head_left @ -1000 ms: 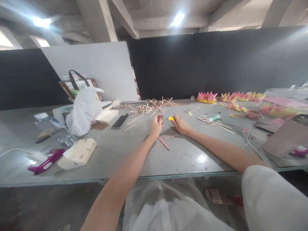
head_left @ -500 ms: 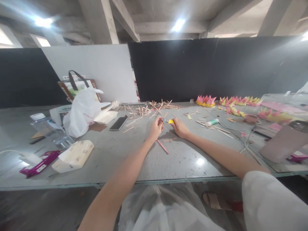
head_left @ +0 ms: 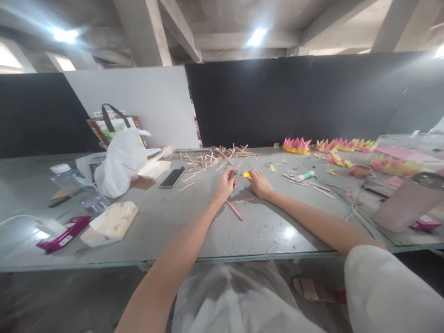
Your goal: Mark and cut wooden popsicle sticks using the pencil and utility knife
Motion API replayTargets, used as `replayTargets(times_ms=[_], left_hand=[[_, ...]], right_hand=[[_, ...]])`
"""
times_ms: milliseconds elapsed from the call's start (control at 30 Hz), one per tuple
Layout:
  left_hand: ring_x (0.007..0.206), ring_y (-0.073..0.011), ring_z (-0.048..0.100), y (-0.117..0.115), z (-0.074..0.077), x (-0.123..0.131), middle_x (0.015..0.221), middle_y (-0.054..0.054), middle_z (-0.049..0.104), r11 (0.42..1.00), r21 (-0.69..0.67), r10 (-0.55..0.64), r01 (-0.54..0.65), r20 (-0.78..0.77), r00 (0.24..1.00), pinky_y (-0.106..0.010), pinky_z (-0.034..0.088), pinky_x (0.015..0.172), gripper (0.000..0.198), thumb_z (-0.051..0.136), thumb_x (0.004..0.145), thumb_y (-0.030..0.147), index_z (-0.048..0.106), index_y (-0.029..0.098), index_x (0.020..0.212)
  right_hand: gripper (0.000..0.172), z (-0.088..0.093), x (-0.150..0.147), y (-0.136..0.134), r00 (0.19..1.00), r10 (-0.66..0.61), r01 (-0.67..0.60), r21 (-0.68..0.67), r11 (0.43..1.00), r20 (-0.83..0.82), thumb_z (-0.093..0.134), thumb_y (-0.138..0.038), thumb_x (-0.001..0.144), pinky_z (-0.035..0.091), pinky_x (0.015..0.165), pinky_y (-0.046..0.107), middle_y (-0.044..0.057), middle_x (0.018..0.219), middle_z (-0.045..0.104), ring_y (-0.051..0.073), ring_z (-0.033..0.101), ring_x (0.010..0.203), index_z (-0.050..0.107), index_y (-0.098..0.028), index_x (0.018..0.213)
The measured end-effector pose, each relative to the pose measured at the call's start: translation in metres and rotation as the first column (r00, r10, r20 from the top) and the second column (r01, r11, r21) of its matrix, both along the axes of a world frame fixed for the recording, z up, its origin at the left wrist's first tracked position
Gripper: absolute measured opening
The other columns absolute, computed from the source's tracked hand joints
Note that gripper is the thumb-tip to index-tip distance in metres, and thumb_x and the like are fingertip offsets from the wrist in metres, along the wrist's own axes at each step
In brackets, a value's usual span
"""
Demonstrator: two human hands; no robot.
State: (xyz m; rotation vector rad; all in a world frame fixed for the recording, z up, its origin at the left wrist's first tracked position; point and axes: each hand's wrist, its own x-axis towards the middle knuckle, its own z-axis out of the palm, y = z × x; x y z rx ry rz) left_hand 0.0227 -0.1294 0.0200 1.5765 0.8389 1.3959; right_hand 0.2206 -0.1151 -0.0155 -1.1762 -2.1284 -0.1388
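Worktop (head_left: 263, 236): grey, spans the view; both forearms reach in over its front edge. White plastic bag (head_left: 121, 159) well apart, to the left. Stick heap (head_left: 239, 152) beyond the hands, loosely crossed; a forward sweep of the hands could scatter it. Left hand (head_left: 227, 184): fingers curled closed; whether anything is pinched in them, cannot tell. Right hand (head_left: 261, 183): thumb and fingers gripping the yellow end of a small tool. Pink stick (head_left: 235, 211): slants out below the left hand, upper end hidden; contact unclear. It could roll if nudged by the wrist. Yellow-and-grey tool (head_left: 247, 174): between the hands, grey end at the left fingertips. Main risk, as judged: a slack right grip lets it skid into those fingers; sharpness not discernible.
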Motion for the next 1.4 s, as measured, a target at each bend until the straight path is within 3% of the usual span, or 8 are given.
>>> replayTargets(times_ms=[600,933,1400], left_hand=[[0.044,-0.0079,0.045,0.004,-0.007,0.002,0.058,0.009,0.045,1.0,-0.028,-0.01,0.012,0.06,0.998,-0.021,0.034,0.047,0.017,0.06,0.1,0.037,0.054,0.022,0.098],[0.04,-0.0079,0.044,0.009,-0.011,0.003,0.056,0.011,0.043,0.998,0.035,-0.048,0.044,0.127,0.991,-0.021,0.033,0.044,0.021,0.063,0.098,0.04,0.054,0.022,0.096],[0.041,-0.0086,0.044,0.012,-0.018,0.002,0.055,0.011,0.044,0.997,0.072,-0.013,0.013,-0.008,1.0,-0.021,0.033,0.045,0.014,0.058,0.098,0.035,0.057,0.022,0.102]], right_hand=[[0.033,0.005,-0.001,-0.003,1.0,0.012,-0.012,-0.018,1.0,-0.011,0.026,-0.034,0.113,0.045,0.088,0.041,0.014,0.108,0.066,0.03,0.059,0.096,0.056,-0.022,0.108],[0.03,0.005,-0.001,-0.005,1.0,0.008,-0.008,0.002,1.0,-0.01,0.028,-0.032,0.113,0.044,0.086,0.039,0.013,0.106,0.066,0.029,0.059,0.094,0.055,-0.022,0.106],[0.027,0.0,0.004,-0.001,1.0,0.002,-0.002,0.028,1.0,0.001,0.032,-0.029,0.112,0.042,0.084,0.039,0.014,0.108,0.066,0.03,0.058,0.095,0.057,-0.021,0.107]])
